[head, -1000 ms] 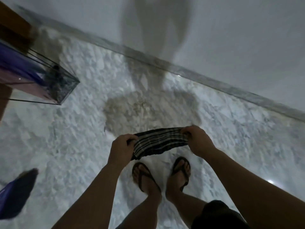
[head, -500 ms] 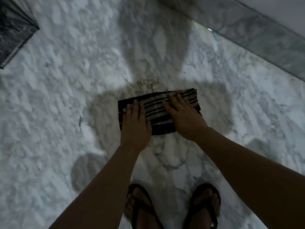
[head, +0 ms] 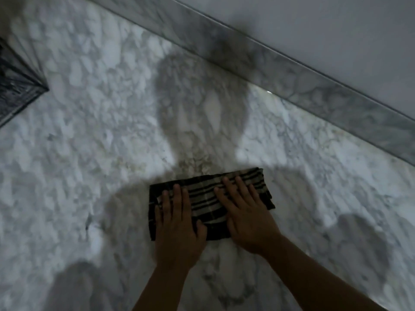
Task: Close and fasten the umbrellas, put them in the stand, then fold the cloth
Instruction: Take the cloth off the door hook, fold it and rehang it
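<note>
Head view, looking down: folded striped cloth (head: 210, 204) flat on marble floor (head: 89, 153), lower centre of the frame. Left hand (head: 177, 223) laid flat on its left half, fingers straight and close together, pressing down. Right hand (head: 244, 212) flat on its right half, fingers slightly spread, pressing likewise; nothing pinched by either. Dark stand (head: 18, 90) cut off at the left edge, well apart from the cloth; no umbrellas in sight. Skirting (head: 292, 70) across the upper right.

Judged near the end: fold being flattened. Possible trouble: layers springing open once released, the upper right corner already looking a little uneven; smooth marble letting the cloth slide under a sideways push; dim light hiding a skewed edge.
</note>
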